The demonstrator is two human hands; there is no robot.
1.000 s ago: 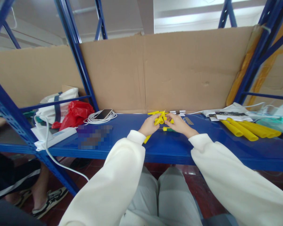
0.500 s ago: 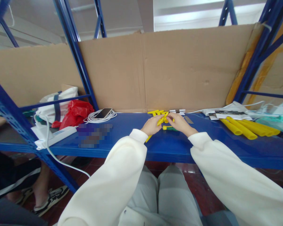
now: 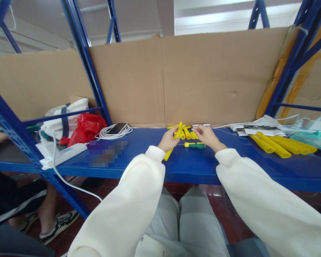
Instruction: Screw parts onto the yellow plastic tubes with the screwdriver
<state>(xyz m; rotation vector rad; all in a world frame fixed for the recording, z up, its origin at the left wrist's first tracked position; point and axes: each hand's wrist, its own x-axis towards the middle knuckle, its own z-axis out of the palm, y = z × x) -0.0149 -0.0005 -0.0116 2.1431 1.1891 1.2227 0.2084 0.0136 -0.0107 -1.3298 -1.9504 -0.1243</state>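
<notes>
Left hand (image 3: 168,141) closed round a yellow rod (image 3: 179,130), which slants up from below the wrist toward the cardboard backing (image 3: 216,78). Right hand (image 3: 208,136) has its fingers curled; whether they grip anything cannot be told. Blue shelf (image 3: 149,157) carries all items. Long yellow tubes (image 3: 279,149) lie well apart to the right, untouched. Screwdriver (image 3: 194,145), with a yellow-and-green handle, lies unheld between the two hands. Short yellow pieces (image 3: 187,134) sit clustered just beside the right fingertips. Judged progress: one rod is lifted and nothing is visibly joined; the short pieces and long tubes lie loose, so most of the handling appears left.
</notes>
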